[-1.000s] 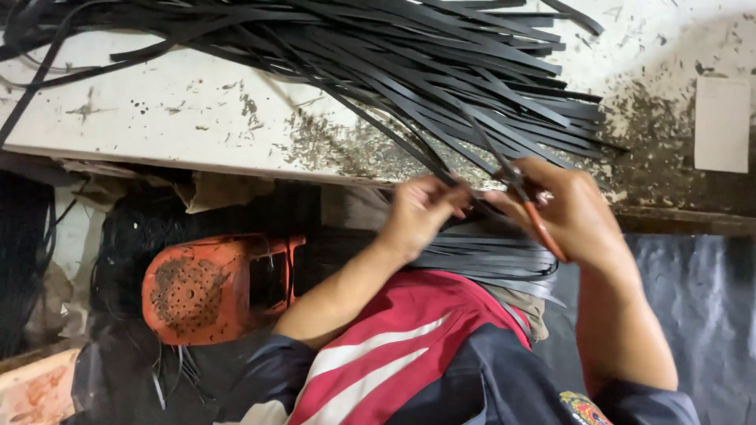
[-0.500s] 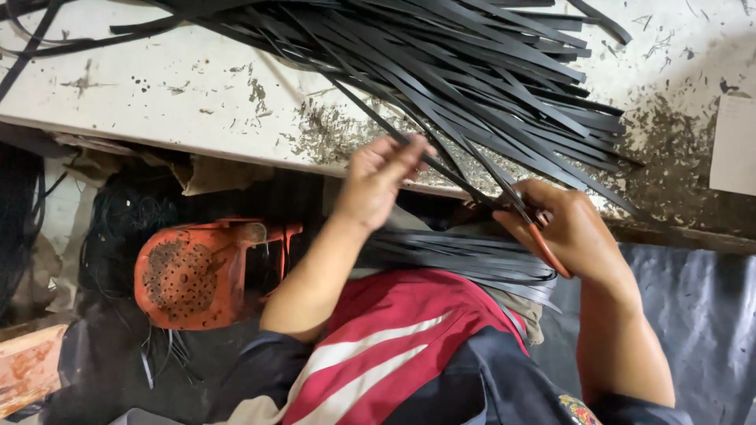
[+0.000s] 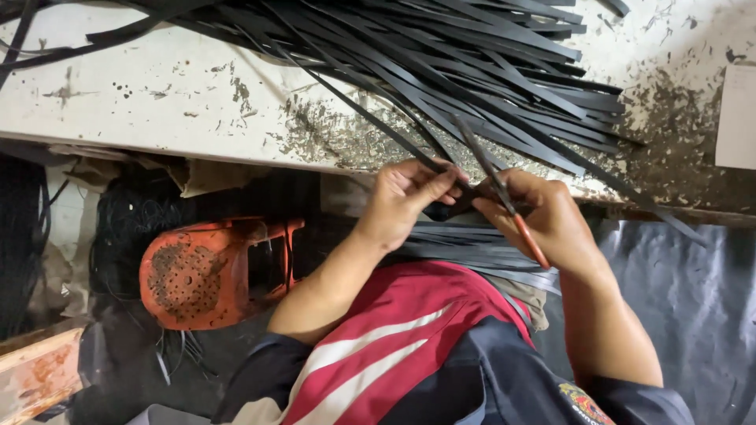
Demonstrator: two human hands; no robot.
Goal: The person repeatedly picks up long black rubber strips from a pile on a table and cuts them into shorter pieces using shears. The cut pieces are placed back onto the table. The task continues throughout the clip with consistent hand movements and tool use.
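A big fan of long black strips [image 3: 441, 55] lies across the dirty white table [image 3: 157, 102]. My left hand [image 3: 405, 201] pinches the near end of one black strip [image 3: 370, 118] at the table's front edge. My right hand [image 3: 547, 220] grips scissors with orange handles [image 3: 524, 232]; their blades point up at the strip, right beside my left fingers. A bundle of cut black strips [image 3: 480, 252] rests on my lap under both hands.
An orange plastic stool [image 3: 209, 271] lies on its side at the left, below the table. Black scraps pile around it. A grey sheet [image 3: 685, 291] covers the floor at the right. A white card [image 3: 736, 118] sits at the table's right edge.
My left hand reached up onto the table among the strips, then came back down to the edge with a strip, meeting the scissors again.
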